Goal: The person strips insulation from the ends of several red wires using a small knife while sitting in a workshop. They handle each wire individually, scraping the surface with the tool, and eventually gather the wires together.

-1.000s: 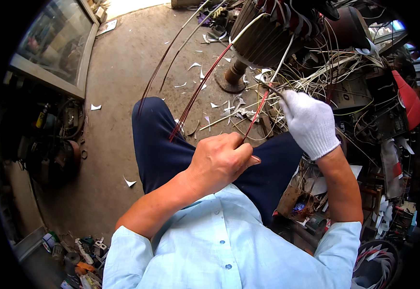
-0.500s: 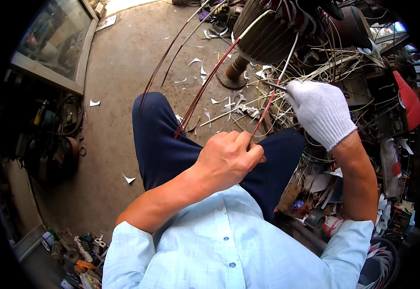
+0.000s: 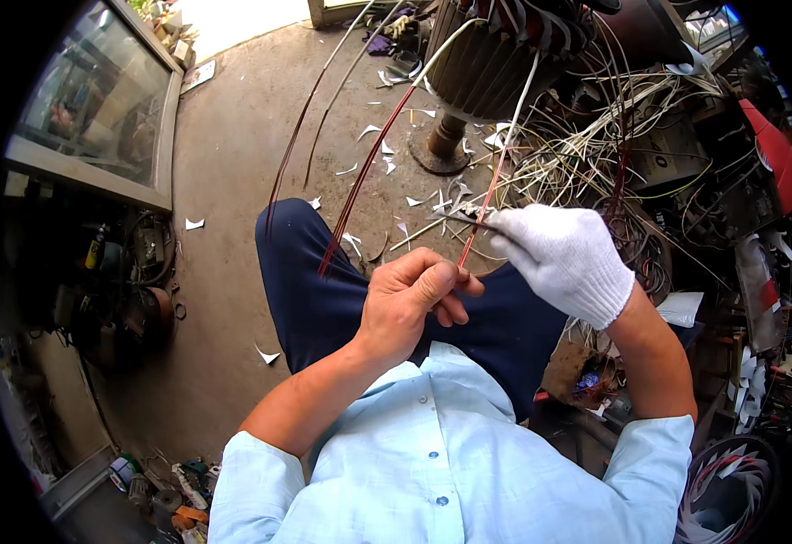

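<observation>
My bare left hand (image 3: 414, 299) is closed on the lower end of a bundle of red enamelled wires (image 3: 484, 210), held taut over my lap. This bundle comes down from a white sleeve (image 3: 520, 109) at the finned motor housing (image 3: 469, 77). In its white knitted glove, my right hand (image 3: 555, 258) grips a thin dark metal blade (image 3: 462, 218). The blade crosses the red wires a little above my left fingers; its exact kind is unclear. A second red wire bundle (image 3: 360, 181) with a white sleeve hangs free to the left, over my thigh.
Darker wires (image 3: 292, 150) hang further left. The motor rests on a round-footed metal post (image 3: 444, 145). Paper scraps (image 3: 369, 131) litter the floor. A heap of pale loose wires (image 3: 586, 136) lies right. A glazed door (image 3: 97, 100) stands left, and a coil-lined stator (image 3: 727, 494) lower right.
My gloved right hand has slid the blade down the red wires, closer to my left hand. The left hand has turned and shifted slightly left, still gripping the wires. The view has shifted a little.
</observation>
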Available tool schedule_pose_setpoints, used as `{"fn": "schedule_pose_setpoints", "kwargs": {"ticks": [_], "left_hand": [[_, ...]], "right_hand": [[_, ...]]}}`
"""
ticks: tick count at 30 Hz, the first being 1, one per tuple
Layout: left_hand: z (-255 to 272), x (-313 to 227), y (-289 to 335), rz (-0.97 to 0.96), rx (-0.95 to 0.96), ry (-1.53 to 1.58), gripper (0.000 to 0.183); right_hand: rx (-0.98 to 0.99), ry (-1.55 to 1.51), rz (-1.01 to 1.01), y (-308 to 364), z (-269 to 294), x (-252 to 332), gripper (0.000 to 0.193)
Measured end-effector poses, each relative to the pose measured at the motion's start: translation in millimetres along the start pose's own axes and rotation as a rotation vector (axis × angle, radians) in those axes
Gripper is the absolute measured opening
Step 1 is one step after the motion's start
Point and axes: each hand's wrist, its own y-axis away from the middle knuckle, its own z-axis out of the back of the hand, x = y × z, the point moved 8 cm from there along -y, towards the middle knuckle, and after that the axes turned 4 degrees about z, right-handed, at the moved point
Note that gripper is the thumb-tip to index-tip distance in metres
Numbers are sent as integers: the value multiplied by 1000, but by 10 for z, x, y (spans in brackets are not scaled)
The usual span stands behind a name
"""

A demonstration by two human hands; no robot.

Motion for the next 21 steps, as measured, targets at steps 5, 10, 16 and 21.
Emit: {"fn": "schedule_pose_setpoints", "kwargs": {"ticks": [5, 10, 16, 21], "left_hand": [[-80, 29, 30, 52, 32, 303, 39], [-145, 28, 74, 51, 65, 412, 46], [-340, -168, 95, -23, 202, 437, 48], [-641, -119, 145, 36, 277, 497, 50]], "right_hand": [[-205, -53, -67, 79, -30, -183, 16], [-374, -194, -183, 158, -140, -536, 22], [-265, -629, -666, 629, -868, -784, 46], [-690, -674, -81, 467, -275, -101, 22]]}}
